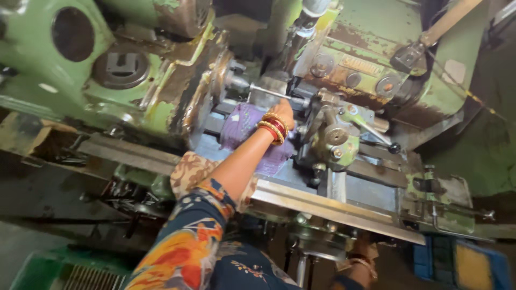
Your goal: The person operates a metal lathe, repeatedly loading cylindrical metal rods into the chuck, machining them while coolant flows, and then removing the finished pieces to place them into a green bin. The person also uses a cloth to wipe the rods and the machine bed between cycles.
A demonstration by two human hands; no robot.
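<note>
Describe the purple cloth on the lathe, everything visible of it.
The purple cloth is a knitted-looking, crumpled piece lying flat on the lathe bed, below the thin metal rod in the chuck. The person's left hand, with red and gold bangles, reaches over it and hides its middle. Its lower edge shows beside the forearm.

The left hand (283,113) reaches in by the thin metal rod (277,93); its fingers lie behind the knuckles, so their grip cannot be told. The right hand (361,264) sits low under the lathe bed (333,207), mostly hidden and blurred. The purple cloth (244,124) is partly covered by the forearm. The blue crate (462,263) is cut off by the bottom edge.
</note>
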